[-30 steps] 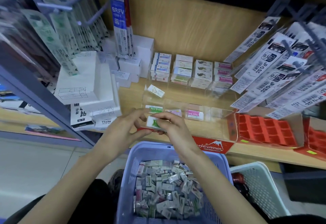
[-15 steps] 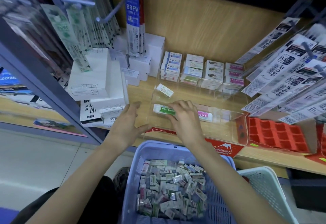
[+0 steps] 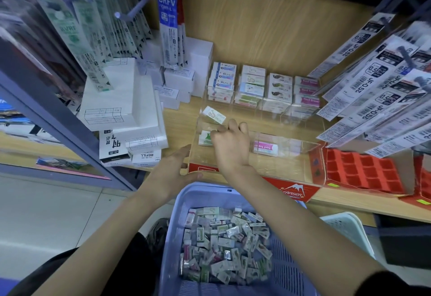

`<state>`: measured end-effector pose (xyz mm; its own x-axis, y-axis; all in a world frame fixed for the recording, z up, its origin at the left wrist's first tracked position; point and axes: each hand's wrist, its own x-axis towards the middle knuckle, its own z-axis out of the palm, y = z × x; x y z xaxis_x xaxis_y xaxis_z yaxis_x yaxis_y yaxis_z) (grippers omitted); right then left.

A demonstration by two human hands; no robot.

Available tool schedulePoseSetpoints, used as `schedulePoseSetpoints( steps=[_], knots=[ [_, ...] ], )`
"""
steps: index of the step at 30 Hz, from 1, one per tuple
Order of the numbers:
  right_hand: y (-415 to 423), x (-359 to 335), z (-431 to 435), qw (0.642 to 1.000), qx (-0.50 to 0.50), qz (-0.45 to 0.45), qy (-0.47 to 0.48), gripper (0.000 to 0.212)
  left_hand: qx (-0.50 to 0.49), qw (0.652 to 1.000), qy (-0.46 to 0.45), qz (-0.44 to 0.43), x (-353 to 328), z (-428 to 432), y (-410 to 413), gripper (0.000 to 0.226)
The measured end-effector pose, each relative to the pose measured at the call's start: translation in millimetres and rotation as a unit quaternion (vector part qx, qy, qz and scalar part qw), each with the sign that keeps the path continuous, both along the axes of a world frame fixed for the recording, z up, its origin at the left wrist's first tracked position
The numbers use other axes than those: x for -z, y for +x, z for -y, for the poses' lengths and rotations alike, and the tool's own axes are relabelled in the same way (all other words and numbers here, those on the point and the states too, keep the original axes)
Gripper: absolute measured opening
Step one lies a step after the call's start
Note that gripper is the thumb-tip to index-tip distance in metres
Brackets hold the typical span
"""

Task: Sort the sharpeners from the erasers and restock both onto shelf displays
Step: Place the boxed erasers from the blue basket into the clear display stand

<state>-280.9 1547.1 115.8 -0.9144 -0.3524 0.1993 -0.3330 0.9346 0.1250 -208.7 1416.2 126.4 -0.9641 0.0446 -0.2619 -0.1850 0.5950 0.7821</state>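
Note:
My right hand (image 3: 232, 145) reaches into the clear acrylic display tray (image 3: 291, 172) on the shelf, its curled fingers on a green-labelled eraser (image 3: 204, 137) in the tray's front left compartment. My left hand (image 3: 173, 170) hovers with straight fingers beside the tray's left front corner, holding nothing. A pink-labelled eraser (image 3: 265, 148) lies in the compartment to the right, and a pale eraser (image 3: 214, 115) leans in the row behind. Below, a lilac basket (image 3: 172, 237) holds several wrapped erasers (image 3: 224, 244).
Stacked eraser packs (image 3: 261, 90) fill the tray's back rows. White refill boxes (image 3: 121, 109) stand at left, a red cardboard tray (image 3: 363, 172) at right. Hanging refill packets (image 3: 382, 81) crowd the right side, more packets (image 3: 168, 16) hang at the upper left. A white basket (image 3: 349, 230) sits by the lilac one.
Both hands held the green eraser above the basket. The right hand has carried it into the tray's front left compartment, and the left hand has let go and stays by the tray corner.

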Motion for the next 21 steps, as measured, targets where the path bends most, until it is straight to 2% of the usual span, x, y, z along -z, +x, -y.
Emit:
schedulePoseSetpoints(
  steps=[2,4,5,6,8,10,12,15,17,21],
  knots=[
    [-1.5,-0.2,0.6,1.000,-0.005,0.029,0.007,0.032,0.005,1.000,0.006,0.002,-0.6,0.4,0.5,0.061],
    [1.0,-1.4,-6.5,0.998,-0.016,0.064,-0.023,0.017,0.011,1.000,0.009,0.005,-1.9,0.4,1.4,0.059],
    [3.2,-0.2,-13.0,0.994,-0.024,0.079,-0.068,0.014,0.013,1.000,0.007,0.006,-3.1,0.2,2.1,0.058],
    [9.3,-4.3,-20.1,0.986,-0.024,0.114,-0.121,0.024,0.015,1.000,0.002,0.008,-3.5,0.4,2.9,0.059],
    [27.9,-16.1,-35.5,0.944,-0.013,0.172,-0.282,0.033,0.006,1.000,-0.013,0.015,-3.7,2.8,5.3,0.065],
    [51.0,-26.6,-51.6,0.911,-0.025,0.170,-0.376,0.028,-0.012,0.999,-0.039,-0.010,-4.4,7.5,12.6,0.061],
    [77.0,-25.8,-72.0,0.897,-0.058,0.185,-0.398,0.021,-0.054,0.997,-0.040,-0.032,3.0,13.7,28.1,0.047],
    [114.8,8.0,-103.3,0.876,-0.055,0.268,-0.398,0.017,-0.078,0.996,-0.030,-0.024,35.7,12.5,67.4,0.034],
    [133.0,55.0,-117.1,0.857,-0.012,0.353,-0.374,0.018,-0.058,0.997,-0.046,-0.023,72.0,4.1,91.7,0.038],
    [155.0,155.3,-123.5,0.781,0.078,0.480,-0.393,0.022,-0.079,0.996,-0.023,-0.026,135.9,-15.6,124.4,0.061]
  ],
)
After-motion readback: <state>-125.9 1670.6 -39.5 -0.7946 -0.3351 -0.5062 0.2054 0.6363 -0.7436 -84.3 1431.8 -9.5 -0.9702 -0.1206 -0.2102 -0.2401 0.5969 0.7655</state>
